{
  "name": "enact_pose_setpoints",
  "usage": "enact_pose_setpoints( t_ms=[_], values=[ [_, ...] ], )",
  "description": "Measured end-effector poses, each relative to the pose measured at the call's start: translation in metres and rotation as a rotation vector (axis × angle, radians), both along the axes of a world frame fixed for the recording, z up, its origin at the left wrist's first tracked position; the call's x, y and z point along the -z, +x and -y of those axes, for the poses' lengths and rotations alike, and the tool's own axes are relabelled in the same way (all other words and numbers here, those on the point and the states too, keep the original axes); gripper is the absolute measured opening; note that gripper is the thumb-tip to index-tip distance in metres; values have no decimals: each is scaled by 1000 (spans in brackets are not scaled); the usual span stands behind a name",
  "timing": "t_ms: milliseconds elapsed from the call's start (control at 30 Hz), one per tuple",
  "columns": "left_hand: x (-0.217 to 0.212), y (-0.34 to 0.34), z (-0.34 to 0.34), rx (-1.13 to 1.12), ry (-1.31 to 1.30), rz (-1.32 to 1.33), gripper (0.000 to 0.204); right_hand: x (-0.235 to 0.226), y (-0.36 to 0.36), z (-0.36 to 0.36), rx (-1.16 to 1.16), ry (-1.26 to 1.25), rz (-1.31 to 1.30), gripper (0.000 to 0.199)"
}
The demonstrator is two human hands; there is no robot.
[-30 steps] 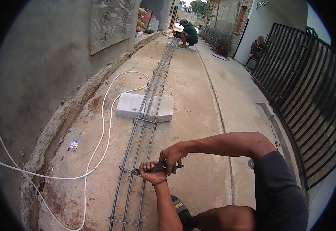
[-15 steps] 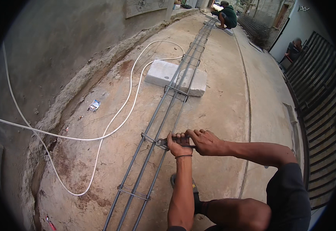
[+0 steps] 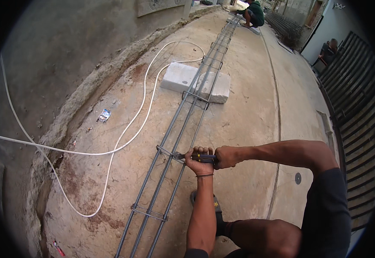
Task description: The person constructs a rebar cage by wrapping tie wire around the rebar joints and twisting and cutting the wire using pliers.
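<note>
Before me, a worker (image 3: 201,210) wears short dark sleeves (image 3: 327,193), dark footwear (image 3: 218,208) marked in yellow, and a thin dark wristband (image 3: 204,175) below the left hand (image 3: 194,162).

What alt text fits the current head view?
Left hand and right hand grip dark pliers at a long steel rebar cage over pale blocks. A white cable or hose loops left of it; another person crouches near its far end.

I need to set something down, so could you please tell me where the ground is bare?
Mostly bare: ground between blocks and groove, right of the rebar; then groove toward gate. Crowded: around hands and pliers; hose loops across the left.
</note>
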State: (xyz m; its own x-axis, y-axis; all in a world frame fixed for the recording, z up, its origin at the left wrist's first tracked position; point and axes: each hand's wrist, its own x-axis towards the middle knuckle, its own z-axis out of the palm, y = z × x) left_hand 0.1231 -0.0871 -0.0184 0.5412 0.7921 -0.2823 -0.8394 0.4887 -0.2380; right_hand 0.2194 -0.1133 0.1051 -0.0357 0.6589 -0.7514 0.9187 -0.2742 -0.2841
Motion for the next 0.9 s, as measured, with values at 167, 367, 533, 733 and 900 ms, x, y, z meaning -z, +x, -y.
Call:
enact_pose_setpoints(
  t_ms=[167, 367, 533, 733, 900],
  values=[
    [-12, -2, 21, 307, -48, -549, 54, 47, 3, 32, 10, 315, -50, 39],
    [19, -16, 48, 333, 371, -1475, 47, 110, -10, 50, 96, 502, -70, 31],
    [-26, -46, 62, 448, 777, -2012, 47, 135, -13, 61, 187, 718, -236, 26],
    [-45, -142, -13, -30, 1345, -3010, 87, 103, -9, 64, 237, 541, -194, 27],
    [7, -158, -37, 638, 1222, -2768, 85, 121, -13, 57, 217, 574, -192, 27]
  ],
)
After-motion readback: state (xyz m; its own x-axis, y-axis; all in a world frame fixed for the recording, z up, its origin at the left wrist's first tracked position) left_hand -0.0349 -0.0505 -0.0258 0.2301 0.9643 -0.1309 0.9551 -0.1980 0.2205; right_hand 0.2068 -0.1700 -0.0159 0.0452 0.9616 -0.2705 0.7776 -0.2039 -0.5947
